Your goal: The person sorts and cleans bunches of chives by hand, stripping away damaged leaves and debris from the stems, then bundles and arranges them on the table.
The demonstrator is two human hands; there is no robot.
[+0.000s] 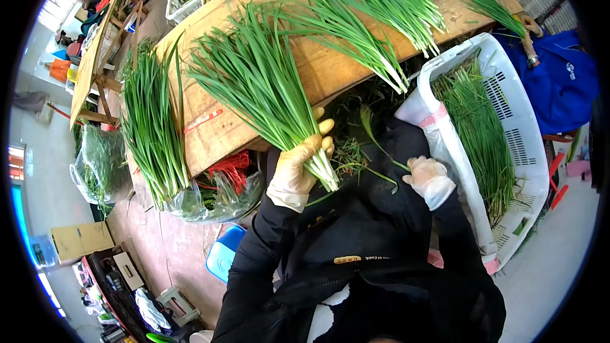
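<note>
My left hand [293, 174], in a pale glove, is wrapped round the white stem ends of a thick bunch of garlic chives [257, 79]. The green leaves fan away from me over the wooden table [219, 136]. Over my dark apron [343, 222], my gloved right hand [429, 181] is closed with thumb and fingertips on the end of a single loose chive leaf [379, 144]. That leaf bends up and away to the left. Trimmings [349, 152] lie between my hands, below the table edge.
At my right stands a white crate [537, 146] holding chives [480, 146]. More chive bunches [152, 121] [387, 0] lie on the table. Red ties [232, 170] and a plastic bag [222, 200] sit below its left end. A co-worker's hand [530, 44] is at the far right.
</note>
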